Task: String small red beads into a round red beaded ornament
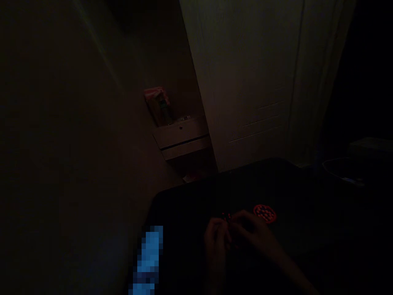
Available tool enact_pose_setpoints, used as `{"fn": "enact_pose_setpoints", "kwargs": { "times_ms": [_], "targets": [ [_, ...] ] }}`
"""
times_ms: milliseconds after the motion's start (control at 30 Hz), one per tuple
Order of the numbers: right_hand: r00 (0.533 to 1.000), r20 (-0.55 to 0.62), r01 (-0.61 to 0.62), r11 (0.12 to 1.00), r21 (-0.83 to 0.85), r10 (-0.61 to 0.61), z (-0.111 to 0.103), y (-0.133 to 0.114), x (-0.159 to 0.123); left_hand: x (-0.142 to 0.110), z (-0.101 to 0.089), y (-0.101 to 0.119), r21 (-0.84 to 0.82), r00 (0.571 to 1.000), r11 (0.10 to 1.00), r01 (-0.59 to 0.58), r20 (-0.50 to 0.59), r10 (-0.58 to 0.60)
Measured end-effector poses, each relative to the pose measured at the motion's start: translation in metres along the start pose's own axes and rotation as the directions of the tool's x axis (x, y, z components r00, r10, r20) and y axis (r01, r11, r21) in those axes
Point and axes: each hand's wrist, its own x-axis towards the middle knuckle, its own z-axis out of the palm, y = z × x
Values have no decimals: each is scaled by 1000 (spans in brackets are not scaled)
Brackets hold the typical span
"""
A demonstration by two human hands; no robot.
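Observation:
The scene is very dark. My left hand [215,237] and my right hand [253,229] meet over the dark tabletop, fingertips bent inward and pinched close together. Whatever lies between the fingers is too small and dim to name. A few tiny red bits [226,215] show just beyond the fingertips; I cannot tell whether they are held or lie on the table. Beside my right hand, a round red-rimmed dish or disc [275,219] bears several small red pieces [264,213].
A bright, blocky blurred blue patch [150,254] is at the table's left edge. Behind the table [190,205] are a pale door-like panel [245,82] and a drawer unit [184,133] with a bottle [165,112]. A pale cable [337,176] lies at the right.

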Motion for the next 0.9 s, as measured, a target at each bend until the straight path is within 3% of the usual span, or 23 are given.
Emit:
{"fn": "enact_pose_setpoints", "kwargs": {
  "times_ms": [900],
  "targets": [
    [1000,-13,20,997,78,-19,7,-11,0,4,-7,0,56,1000,998,11,-2,-11]
  ]
}}
